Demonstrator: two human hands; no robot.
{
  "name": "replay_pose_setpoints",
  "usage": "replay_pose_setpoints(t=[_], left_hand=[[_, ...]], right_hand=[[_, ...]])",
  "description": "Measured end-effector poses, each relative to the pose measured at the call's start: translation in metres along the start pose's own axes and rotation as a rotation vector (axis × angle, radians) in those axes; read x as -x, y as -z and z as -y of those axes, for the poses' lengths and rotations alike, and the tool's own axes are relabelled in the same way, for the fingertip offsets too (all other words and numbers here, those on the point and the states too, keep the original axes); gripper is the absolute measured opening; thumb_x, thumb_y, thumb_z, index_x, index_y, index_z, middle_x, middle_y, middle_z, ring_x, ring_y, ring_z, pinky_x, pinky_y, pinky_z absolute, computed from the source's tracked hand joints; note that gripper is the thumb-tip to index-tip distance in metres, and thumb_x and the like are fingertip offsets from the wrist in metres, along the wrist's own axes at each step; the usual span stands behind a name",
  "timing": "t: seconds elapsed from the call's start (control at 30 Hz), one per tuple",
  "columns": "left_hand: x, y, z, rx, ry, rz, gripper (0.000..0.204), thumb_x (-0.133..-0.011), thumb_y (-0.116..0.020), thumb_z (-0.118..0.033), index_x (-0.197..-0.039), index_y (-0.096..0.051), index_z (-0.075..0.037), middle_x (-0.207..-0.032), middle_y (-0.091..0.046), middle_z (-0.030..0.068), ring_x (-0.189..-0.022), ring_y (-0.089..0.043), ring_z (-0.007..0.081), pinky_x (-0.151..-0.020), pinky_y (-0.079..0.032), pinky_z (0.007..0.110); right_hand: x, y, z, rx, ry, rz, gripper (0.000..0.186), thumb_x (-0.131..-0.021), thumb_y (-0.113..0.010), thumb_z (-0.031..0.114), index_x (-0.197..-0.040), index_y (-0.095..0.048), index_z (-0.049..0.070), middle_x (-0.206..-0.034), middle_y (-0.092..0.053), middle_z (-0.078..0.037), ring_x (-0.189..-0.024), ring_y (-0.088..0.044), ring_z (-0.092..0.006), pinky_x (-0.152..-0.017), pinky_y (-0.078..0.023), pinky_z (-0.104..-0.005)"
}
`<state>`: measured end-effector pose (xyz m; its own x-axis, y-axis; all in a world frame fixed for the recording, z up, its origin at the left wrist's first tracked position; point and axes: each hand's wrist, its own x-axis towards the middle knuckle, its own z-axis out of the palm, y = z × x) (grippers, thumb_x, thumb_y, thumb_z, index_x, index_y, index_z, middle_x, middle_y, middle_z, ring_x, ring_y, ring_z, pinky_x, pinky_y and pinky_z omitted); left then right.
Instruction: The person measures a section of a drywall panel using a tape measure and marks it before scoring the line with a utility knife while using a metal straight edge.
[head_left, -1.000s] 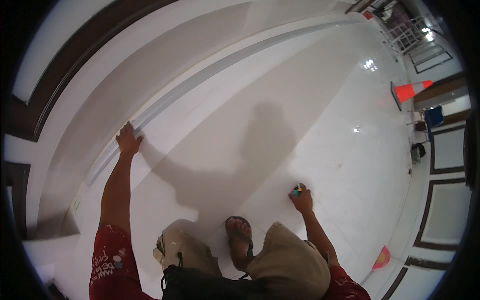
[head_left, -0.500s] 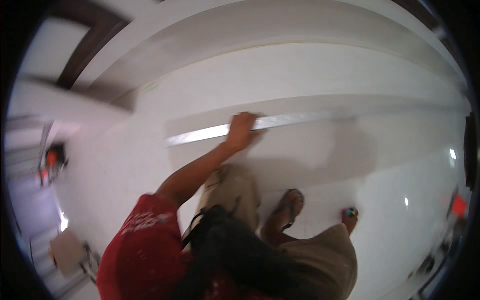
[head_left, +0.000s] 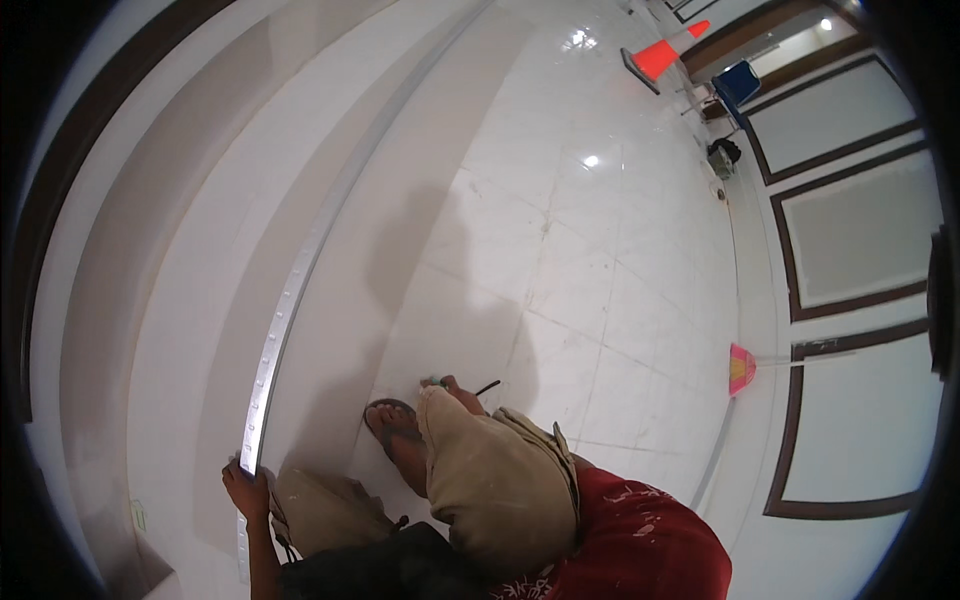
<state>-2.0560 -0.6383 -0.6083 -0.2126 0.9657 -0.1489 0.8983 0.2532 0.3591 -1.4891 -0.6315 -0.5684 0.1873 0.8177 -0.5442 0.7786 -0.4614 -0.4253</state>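
A long silvery metal strip (head_left: 268,375) with evenly spaced raised marks runs away from me across the pale surface on the left. My left hand (head_left: 245,488) is closed around its near part, and a short end continues past my fingers. Partly hidden behind my bent knee, my right hand (head_left: 455,390) is closed on something small. A thin black end pokes out on one side of it and a teal bit shows on the other; its kind is unclear. Beside it is my sandalled foot (head_left: 392,420).
An orange traffic cone (head_left: 655,60) stands far off on the white tiles (head_left: 590,290). Behind it is a blue chair (head_left: 738,85). A pink and yellow broom (head_left: 741,370) leans at the right wall with brown-framed panels (head_left: 850,240). A wall (head_left: 110,300) curves along the left.
My view has swung toward the right, so the strip now runs lengthwise ahead and the cone, chair and broom show clearly. My left hand still grips the strip, now near its close end.
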Motion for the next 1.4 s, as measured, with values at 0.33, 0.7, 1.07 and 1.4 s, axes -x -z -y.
replay_pose_setpoints(t=[0.33, 0.7, 1.07, 1.4], left_hand=[[-0.024, 0.041, 0.012, 0.036, 0.075, 0.387, 0.055, -0.082, -0.079, -0.028, -0.12, -0.055, 0.004, -0.115, -0.058, 0.0226, -0.103, -0.058, 0.0393, -0.095, -0.047, 0.05], [0.033, 0.035, 0.043, 0.049, 0.184, 0.212, 0.06, -0.09, -0.067, -0.019, -0.139, -0.046, 0.007, -0.135, -0.052, 0.0279, -0.126, -0.05, 0.0449, -0.109, -0.041, 0.05], [0.124, 0.021, 0.08, -0.07, 0.231, -0.167, 0.066, -0.087, -0.067, -0.022, -0.144, -0.042, 0.001, -0.145, -0.043, 0.0273, -0.131, -0.045, 0.0464, -0.11, -0.04, 0.052], [0.151, -0.061, 0.078, -0.391, 0.415, 0.434, 0.091, -0.086, -0.067, -0.03, -0.154, -0.018, 0.005, -0.155, -0.022, 0.0319, -0.137, -0.032, 0.0564, -0.111, -0.034, 0.059]], right_hand=[[-0.011, 0.046, -0.115, 0.364, 0.004, -0.35, 0.06, -0.089, -0.066, 0.034, -0.142, -0.048, 0.012, -0.109, -0.066, -0.02, -0.087, -0.071, -0.033, -0.069, -0.058, -0.0462], [0.012, 0.155, -0.147, 0.11, -0.188, -0.326, 0.053, -0.097, -0.059, 0.05, -0.119, -0.062, 0.002, -0.104, -0.07, -0.023, -0.1, -0.066, -0.0384, -0.09, -0.05, -0.0493], [0.189, -0.014, -0.142, -0.029, -0.128, 0.617, 0.043, -0.091, -0.065, 0.038, -0.122, -0.065, 0.009, -0.089, -0.073, -0.01, -0.068, -0.066, -0.0225, -0.062, -0.056, -0.0402], [0.303, 0.048, -0.188, -0.344, -0.453, 0.086, 0.042, -0.094, -0.062, 0.042, -0.108, -0.066, 0.003, -0.083, -0.071, -0.008, -0.06, -0.06, -0.0168, -0.049, -0.051, -0.0344]])
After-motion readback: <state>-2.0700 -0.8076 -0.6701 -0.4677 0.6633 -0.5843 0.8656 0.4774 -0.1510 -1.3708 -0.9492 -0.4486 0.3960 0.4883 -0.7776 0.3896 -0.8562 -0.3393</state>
